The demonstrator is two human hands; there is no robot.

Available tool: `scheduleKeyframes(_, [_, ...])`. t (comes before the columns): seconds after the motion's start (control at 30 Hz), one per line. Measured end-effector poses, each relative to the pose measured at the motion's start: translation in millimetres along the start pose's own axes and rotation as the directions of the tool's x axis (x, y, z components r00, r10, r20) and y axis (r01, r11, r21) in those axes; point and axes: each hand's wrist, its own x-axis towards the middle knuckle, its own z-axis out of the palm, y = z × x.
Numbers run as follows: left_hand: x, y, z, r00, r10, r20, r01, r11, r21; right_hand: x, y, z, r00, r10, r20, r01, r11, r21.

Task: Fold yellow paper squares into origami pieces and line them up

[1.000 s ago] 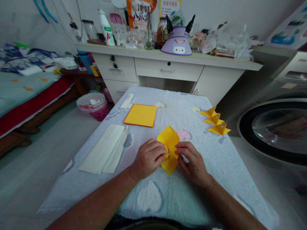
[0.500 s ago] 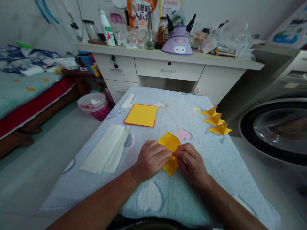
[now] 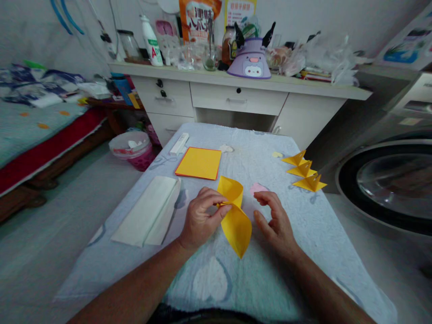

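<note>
My left hand (image 3: 204,217) pinches a yellow sheet of origami paper (image 3: 237,229) at its middle, between thumb and fingers. The paper bulges into two curved lobes, one pointing away from me and one toward me. To the right of it, my right hand (image 3: 274,219) is apart from the paper, thumb and fingers spread with nothing between them. A stack of square yellow paper with red edges (image 3: 198,163) lies beyond my hands. Three folded yellow paper pieces (image 3: 308,182) with raised points stand in an overlapping row at the table's right edge.
The table bears a pale heart-patterned cloth (image 3: 211,279). A folded whitish cloth or paper (image 3: 148,211) lies at left, with a small white box (image 3: 179,144) beyond it. Behind stands a cluttered white desk (image 3: 236,96); a washing machine (image 3: 388,180) is at right, a pink bin (image 3: 135,150) at left.
My right hand has let go of the paper and opened, moving slightly right. My left hand has turned with the paper, whose lobes now show wider and more curved.
</note>
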Motion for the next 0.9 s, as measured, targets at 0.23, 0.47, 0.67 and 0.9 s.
scheduleKeyframes(0.23, [-4.0,-8.9,4.2,0.895,-0.435,0.096,0.440,0.828,-0.349,3.6,4.2,8.8,0.930,0.040,0.366,-0.127,0.968,0.216])
scheduleKeyframes(0.47, [-2.2,-6.5,10.3,0.805,-0.558,0.202,0.573,0.642,-0.508,4.1,2.4,4.5,0.881,0.154,0.448,-0.376,0.803,0.463])
scheduleKeyframes(0.67, [-1.5,-7.4,13.0,0.764,-0.596,0.246,0.630,0.606,-0.486,2.7,4.4,11.1,0.864,0.166,0.475,-0.446,0.690,0.570])
scheduleKeyframes(0.9, [-2.9,-16.4,17.1,0.807,-0.558,0.194,0.585,0.709,-0.394,2.4,3.7,18.0,0.865,0.193,0.464,-0.480,0.593,0.647])
